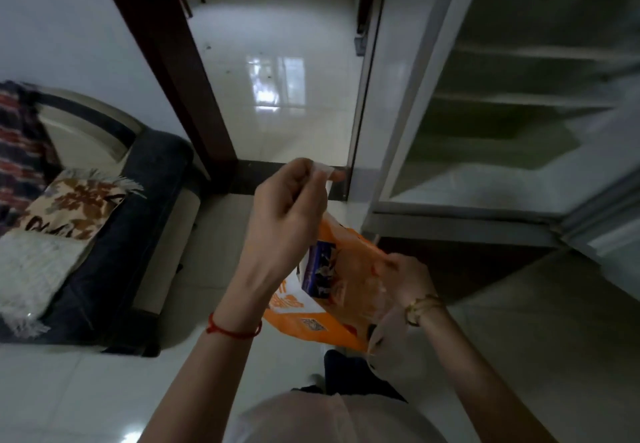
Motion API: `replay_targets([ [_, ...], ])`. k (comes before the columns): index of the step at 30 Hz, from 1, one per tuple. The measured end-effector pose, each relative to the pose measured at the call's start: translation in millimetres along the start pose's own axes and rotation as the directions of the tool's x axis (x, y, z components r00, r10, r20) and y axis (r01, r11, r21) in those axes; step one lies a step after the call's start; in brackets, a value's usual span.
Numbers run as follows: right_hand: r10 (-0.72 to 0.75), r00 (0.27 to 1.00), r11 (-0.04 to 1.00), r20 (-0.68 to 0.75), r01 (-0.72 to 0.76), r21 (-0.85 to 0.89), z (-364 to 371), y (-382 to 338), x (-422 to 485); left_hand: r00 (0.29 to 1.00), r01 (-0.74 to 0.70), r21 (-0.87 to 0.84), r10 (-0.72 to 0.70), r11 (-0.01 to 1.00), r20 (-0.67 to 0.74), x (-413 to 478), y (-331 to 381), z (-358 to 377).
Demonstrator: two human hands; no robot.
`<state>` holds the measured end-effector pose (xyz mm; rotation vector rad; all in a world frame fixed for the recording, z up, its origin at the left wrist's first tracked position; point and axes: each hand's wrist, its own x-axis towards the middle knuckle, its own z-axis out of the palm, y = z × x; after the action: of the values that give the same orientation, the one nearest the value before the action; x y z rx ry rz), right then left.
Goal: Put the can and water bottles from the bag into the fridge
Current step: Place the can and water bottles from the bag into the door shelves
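Note:
An orange plastic bag (313, 321) hangs in front of me above the floor. My left hand (289, 207) is raised and pinches the bag's white handle between thumb and fingers. My right hand (403, 278) grips the bag's other side, lower and to the right. Inside the bag's mouth a blue and purple pack or can (320, 269) shows; I cannot tell which. No water bottles are visible. The fridge (502, 113) stands open at the right with bare shelves.
A dark sofa (114, 234) with a patterned cushion and a fringed blanket stands at the left. A dark wooden door frame (162, 61) leads to a shiny tiled room beyond. The fridge door (609, 231) juts out at the right edge.

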<state>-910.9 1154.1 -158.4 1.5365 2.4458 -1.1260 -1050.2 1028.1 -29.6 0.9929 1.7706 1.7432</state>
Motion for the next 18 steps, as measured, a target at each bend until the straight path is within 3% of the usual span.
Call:
replay_targets([
  [5,0.191,0.982,0.981,-0.003,-0.191,-0.022,-8,31,-23,0.991,-0.054,-0.051,0.06,0.997,0.122,-7,13,33],
  [10,0.275,0.953,0.913,-0.125,-0.219,0.343,-15,73,-39,0.968,-0.066,-0.109,0.091,0.992,0.235,-9,22,67],
  [13,0.373,0.923,0.763,-0.096,-0.246,0.597,-22,95,-36,0.948,-0.075,-0.138,0.114,0.988,0.298,-9,28,88],
  [18,0.532,0.84,0.613,-0.105,-0.297,0.732,-30,138,-21,0.907,-0.042,-0.188,0.116,0.981,0.405,-12,33,126],
])
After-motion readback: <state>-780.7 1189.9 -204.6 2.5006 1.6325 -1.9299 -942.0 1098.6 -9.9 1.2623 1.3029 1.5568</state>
